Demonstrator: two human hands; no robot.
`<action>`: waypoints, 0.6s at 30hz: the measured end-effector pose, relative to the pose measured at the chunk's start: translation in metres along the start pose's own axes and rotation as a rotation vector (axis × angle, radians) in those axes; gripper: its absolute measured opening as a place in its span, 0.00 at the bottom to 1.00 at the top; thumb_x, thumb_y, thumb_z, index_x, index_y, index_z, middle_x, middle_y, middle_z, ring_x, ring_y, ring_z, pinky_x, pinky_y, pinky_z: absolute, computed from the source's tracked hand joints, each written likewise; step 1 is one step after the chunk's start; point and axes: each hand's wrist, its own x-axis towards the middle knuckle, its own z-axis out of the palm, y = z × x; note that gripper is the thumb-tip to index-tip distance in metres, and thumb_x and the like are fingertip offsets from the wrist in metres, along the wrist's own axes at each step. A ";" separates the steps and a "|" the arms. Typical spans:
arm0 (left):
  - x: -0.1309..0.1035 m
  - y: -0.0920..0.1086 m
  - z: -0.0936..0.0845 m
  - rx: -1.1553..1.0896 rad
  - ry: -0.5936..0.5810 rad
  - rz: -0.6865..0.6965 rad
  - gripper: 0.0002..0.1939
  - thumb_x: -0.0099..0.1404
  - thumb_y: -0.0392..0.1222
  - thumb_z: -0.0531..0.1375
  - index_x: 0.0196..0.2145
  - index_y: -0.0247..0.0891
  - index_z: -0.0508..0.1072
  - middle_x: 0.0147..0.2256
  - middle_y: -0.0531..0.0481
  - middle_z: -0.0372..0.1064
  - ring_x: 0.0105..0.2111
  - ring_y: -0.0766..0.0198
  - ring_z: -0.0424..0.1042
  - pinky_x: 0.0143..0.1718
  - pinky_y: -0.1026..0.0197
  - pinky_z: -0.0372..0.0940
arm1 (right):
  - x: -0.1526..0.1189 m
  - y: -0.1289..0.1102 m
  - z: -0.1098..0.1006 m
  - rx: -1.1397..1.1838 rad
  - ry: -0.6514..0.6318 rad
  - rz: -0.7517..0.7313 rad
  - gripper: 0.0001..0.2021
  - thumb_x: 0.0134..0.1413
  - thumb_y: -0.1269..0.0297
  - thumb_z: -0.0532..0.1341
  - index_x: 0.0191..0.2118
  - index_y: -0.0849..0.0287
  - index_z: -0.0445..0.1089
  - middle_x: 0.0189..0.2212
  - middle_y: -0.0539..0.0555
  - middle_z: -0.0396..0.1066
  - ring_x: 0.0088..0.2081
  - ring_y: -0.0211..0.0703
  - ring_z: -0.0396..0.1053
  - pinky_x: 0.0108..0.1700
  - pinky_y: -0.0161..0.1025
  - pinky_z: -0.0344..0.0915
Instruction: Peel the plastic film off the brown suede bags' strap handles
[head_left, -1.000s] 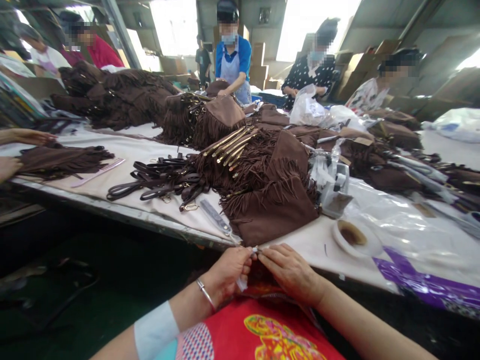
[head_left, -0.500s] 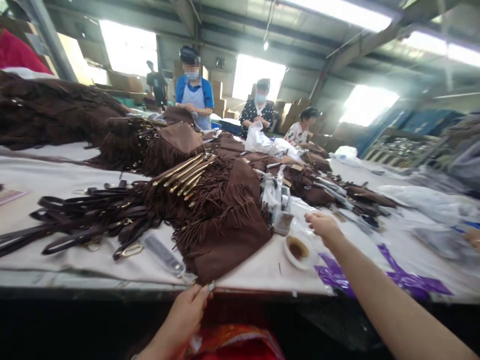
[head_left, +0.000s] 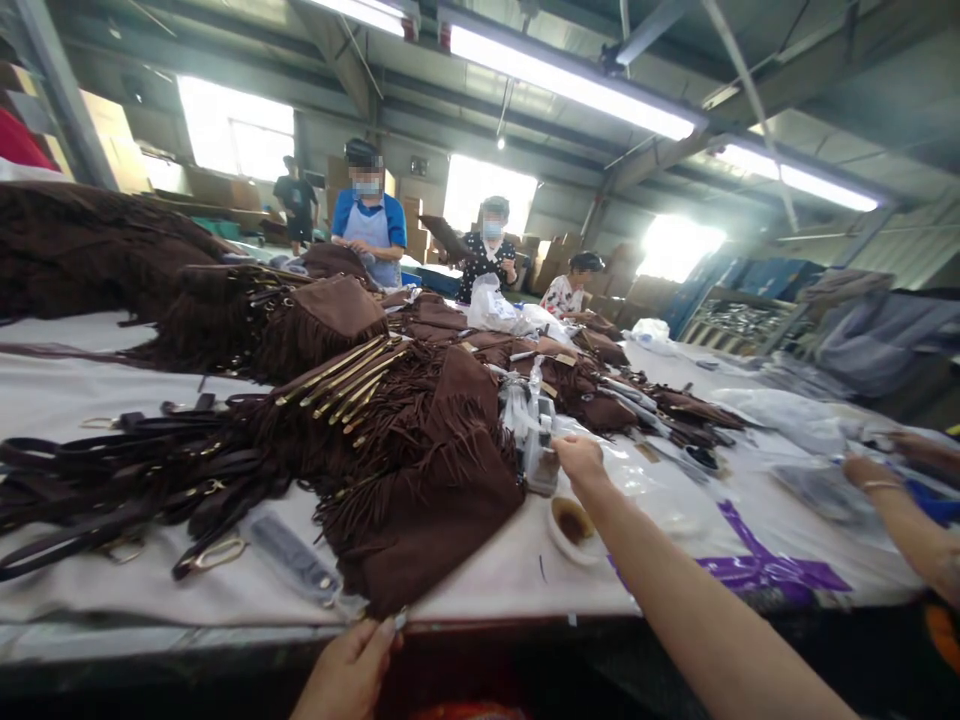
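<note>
At the table's front edge my left hand (head_left: 352, 660) is closed, its thumb and finger pinched on a small pale piece (head_left: 400, 620) beside the corner of a brown fringed bag (head_left: 442, 510). My right hand (head_left: 581, 462) reaches over the table with curled fingers, at the side of a clear plastic-wrapped bundle (head_left: 541, 465); whether it grips anything is hidden. Below that hand stands a white bowl (head_left: 559, 540) with dark brown contents. Left of the bag lie a strap in clear wrap (head_left: 289, 552) and a heap of dark straps (head_left: 150, 480) with gold clasps.
Brown fringed bags (head_left: 337, 305) pile across the table (head_left: 480, 590). Purple tape (head_left: 772, 570) lies front right. Another person's hands (head_left: 874, 475) handle plastic at the right edge. Several people stand beyond the table, one in a blue shirt (head_left: 371, 230).
My right hand has moved left, nearer the wrapped bundle. My left hand still pinches the small piece. The view has shifted, and the other person's arm at the right shows more.
</note>
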 end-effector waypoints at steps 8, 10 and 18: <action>0.009 -0.013 -0.002 -0.008 0.019 0.012 0.31 0.44 0.73 0.60 0.23 0.39 0.68 0.13 0.61 0.45 0.13 0.72 0.45 0.13 0.67 0.40 | -0.038 0.018 0.001 -0.121 -0.077 -0.019 0.10 0.48 0.65 0.57 0.25 0.63 0.74 0.19 0.52 0.73 0.18 0.37 0.64 0.21 0.32 0.56; 0.009 -0.013 -0.003 0.006 0.012 0.021 0.31 0.44 0.72 0.60 0.23 0.38 0.68 0.13 0.61 0.46 0.13 0.72 0.45 0.14 0.67 0.40 | -0.029 0.014 -0.002 -0.210 -0.091 -0.054 0.08 0.44 0.70 0.58 0.20 0.61 0.72 0.18 0.53 0.72 0.22 0.39 0.67 0.24 0.33 0.57; -0.006 -0.002 0.000 -0.015 0.062 0.075 0.25 0.50 0.65 0.63 0.22 0.39 0.66 0.15 0.59 0.49 0.16 0.69 0.52 0.16 0.66 0.46 | -0.049 -0.016 -0.023 -0.445 -0.209 -0.216 0.08 0.47 0.71 0.59 0.21 0.60 0.73 0.24 0.57 0.73 0.31 0.44 0.70 0.35 0.37 0.58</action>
